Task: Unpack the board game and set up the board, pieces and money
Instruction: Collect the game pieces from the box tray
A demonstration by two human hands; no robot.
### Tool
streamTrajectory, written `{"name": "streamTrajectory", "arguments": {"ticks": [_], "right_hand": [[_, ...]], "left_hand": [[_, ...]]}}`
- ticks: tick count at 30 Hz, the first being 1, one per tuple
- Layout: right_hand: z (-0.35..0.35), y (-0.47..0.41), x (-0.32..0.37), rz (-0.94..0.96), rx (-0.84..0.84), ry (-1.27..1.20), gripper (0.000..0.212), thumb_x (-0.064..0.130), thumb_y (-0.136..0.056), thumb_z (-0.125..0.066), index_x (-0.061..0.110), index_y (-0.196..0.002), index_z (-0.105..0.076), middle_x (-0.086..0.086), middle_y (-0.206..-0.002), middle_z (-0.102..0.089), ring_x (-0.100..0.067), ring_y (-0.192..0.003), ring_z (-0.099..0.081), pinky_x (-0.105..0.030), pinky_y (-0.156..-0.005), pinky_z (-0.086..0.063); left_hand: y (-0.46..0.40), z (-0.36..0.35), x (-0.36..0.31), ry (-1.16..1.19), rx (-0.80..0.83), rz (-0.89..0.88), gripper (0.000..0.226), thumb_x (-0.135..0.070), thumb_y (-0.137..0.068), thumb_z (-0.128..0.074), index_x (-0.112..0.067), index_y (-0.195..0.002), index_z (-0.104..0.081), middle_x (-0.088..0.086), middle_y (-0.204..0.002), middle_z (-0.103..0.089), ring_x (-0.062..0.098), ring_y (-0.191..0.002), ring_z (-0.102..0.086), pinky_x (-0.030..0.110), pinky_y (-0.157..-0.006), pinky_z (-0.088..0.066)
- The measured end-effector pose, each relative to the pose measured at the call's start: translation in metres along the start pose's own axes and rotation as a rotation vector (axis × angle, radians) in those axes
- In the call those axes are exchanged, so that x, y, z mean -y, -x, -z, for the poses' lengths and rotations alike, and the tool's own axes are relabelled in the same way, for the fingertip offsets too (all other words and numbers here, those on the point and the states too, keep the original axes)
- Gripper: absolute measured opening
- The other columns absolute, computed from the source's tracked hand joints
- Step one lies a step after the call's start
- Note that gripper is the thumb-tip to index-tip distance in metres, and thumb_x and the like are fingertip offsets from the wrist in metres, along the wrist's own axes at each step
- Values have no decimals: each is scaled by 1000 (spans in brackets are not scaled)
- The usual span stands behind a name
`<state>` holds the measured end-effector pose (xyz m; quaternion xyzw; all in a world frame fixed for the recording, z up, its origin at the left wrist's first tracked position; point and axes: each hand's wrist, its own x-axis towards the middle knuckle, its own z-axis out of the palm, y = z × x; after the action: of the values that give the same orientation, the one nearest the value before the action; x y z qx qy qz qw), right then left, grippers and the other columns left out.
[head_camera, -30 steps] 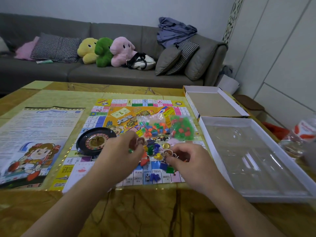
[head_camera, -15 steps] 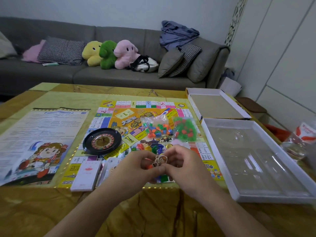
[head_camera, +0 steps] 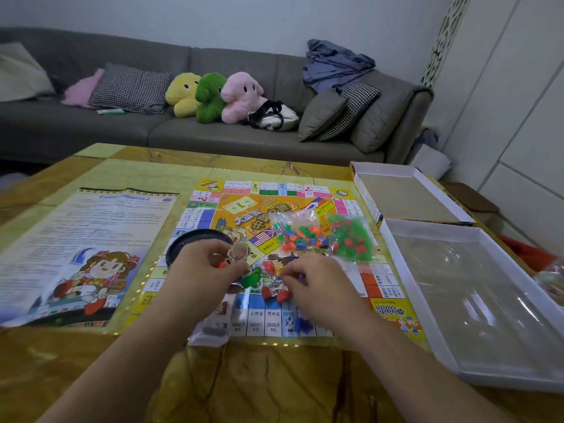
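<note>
- The board (head_camera: 293, 209) lies flat on the worktop (head_camera: 274, 386), between the rule sheet (head_camera: 85, 239) and the open box (head_camera: 488, 300).
- Left hand (head_camera: 204, 270) pinches a card figure (head_camera: 239, 254) upright over the board.
- Right hand (head_camera: 317, 282) has its fingers curled down among loose pieces (head_camera: 268, 288); whether its grip holds one, I cannot tell.
- Two bags (head_camera: 323, 233) of small pieces lie mid-board.

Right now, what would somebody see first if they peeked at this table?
Probably the bright game board spread in the middle of the table, with two bags of colourful pieces lying on it. Then the left hand holding up a little character pawn, and three plush toys on the sofa behind.
</note>
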<state>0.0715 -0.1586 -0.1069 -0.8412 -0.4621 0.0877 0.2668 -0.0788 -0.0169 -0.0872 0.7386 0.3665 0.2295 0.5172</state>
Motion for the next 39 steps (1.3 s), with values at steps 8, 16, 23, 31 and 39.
{"name": "streamTrajectory", "arguments": {"ticks": [8,16,23,31,39], "right_hand": [[-24,-11,13,42,77,167,15,32,-94,-76,29,-109,-77,8,-110,-57,-15,-107,-51,-39,-94,-54],[-23,-10,4,20,-65,-107,12,30,-94,-76,33,-90,-66,17,-108,-58,-7,-111,-52,-36,-98,-49],[35,13,7,-18,-20,-462,10,21,-93,-79,21,-87,-71,1,-70,-67,-7,-60,-65,-24,-56,-53],[33,46,-8,-130,110,-381,9,30,-92,-80,28,-100,-78,5,-90,-78,-6,-77,-70,-38,-70,-59],[35,80,-12,-183,41,-267,12,31,-89,-82,31,-88,-70,8,-83,-74,-7,-76,-72,-37,-70,-59]], "left_hand": [[-9,-5,3,-70,10,-31,23,-20,-90,-80,-19,-112,-74,-5,-92,-77,11,-75,-76,41,-75,-66],[-7,-8,1,-24,10,-61,15,-20,-91,-78,-26,-104,-72,-4,-87,-78,9,-73,-76,46,-79,-65],[1,-12,-3,93,93,-13,19,-17,-91,-78,-18,-111,-75,2,-88,-80,16,-80,-78,42,-81,-65],[30,-36,-14,36,396,-84,13,-8,-94,-74,-16,-103,-78,4,-91,-81,23,-87,-78,38,-82,-65],[51,-48,-15,-24,422,-62,17,-13,-90,-79,-22,-104,-76,-2,-84,-81,16,-80,-79,37,-83,-64]]}}
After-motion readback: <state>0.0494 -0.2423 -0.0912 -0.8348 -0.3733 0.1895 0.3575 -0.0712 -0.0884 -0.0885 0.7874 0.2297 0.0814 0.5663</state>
